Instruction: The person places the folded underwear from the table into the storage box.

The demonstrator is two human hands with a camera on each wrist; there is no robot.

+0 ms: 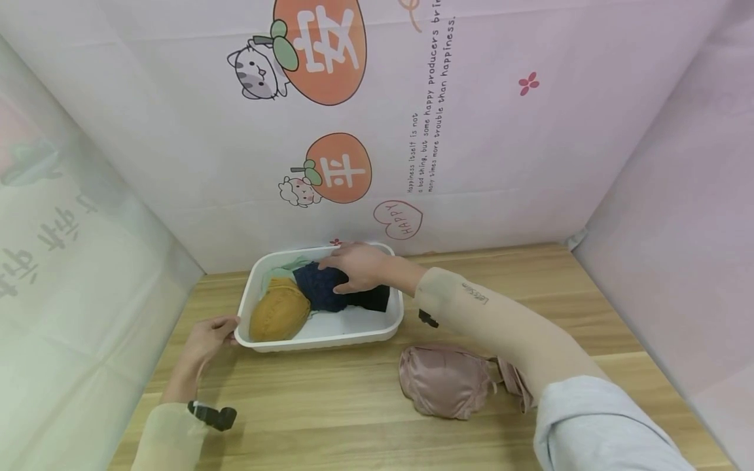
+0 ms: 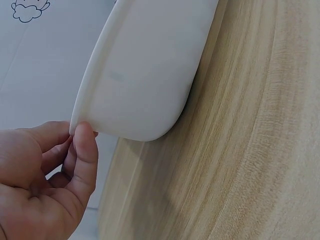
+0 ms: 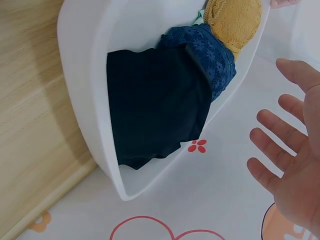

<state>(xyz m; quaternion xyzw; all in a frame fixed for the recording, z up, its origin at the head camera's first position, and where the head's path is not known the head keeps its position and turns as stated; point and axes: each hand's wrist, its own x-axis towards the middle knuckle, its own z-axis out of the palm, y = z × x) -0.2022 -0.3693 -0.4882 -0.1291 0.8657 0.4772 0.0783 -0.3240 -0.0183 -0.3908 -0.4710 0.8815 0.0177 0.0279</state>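
A white plastic basin (image 1: 330, 340) stands on the table against the back wall. My left hand (image 1: 209, 335) pinches its left front corner; the left wrist view shows thumb and fingers of that hand (image 2: 55, 180) at the rim. Over the basin's right half hovers my right hand (image 1: 360, 267), fingers spread, holding nothing in the right wrist view. Inside lie a mustard-yellow bra (image 1: 279, 314), a navy lace garment (image 1: 318, 288), a black folded cloth (image 3: 155, 100) at the right end, and a mint-green garment (image 1: 273, 275), partly covered.
A dusty-pink satin bra (image 1: 444, 383) lies on the wood-grain table (image 1: 306, 405), right of the basin and beside my right forearm. Printed white sheeting (image 1: 489, 144) forms the back wall, with pale sheets at both sides.
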